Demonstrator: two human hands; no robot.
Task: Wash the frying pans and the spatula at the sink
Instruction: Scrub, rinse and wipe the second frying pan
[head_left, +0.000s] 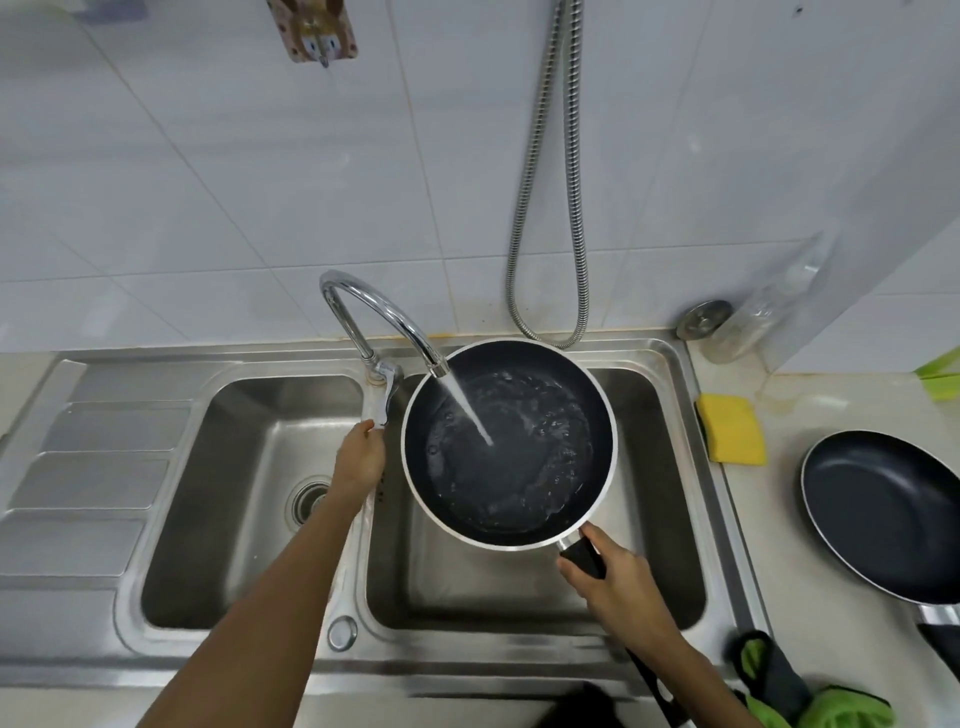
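Note:
Over the right basin of the steel sink (467, 667) I hold a black non-stick frying pan (574, 400) with a silver rim, roughly level. My right hand (618, 587) is closed around its black handle. Water runs from the curved faucet (374, 306) into the pan and pools there with bubbles. My left hand (363, 460) grips the tip of the faucet lever (387, 392). A second black frying pan (883, 512) lies on the counter at the right. A black slotted utensil handle (657, 688), perhaps the spatula, shows beneath my right forearm.
A yellow sponge (732, 428) lies on the counter beside the sink's right edge. A green and black cloth (831, 709) sits at the front right. A clear jar (748, 325) stands in the back corner. A metal hose (576, 208) hangs on the tiled wall. The left basin (234, 493) has a drain.

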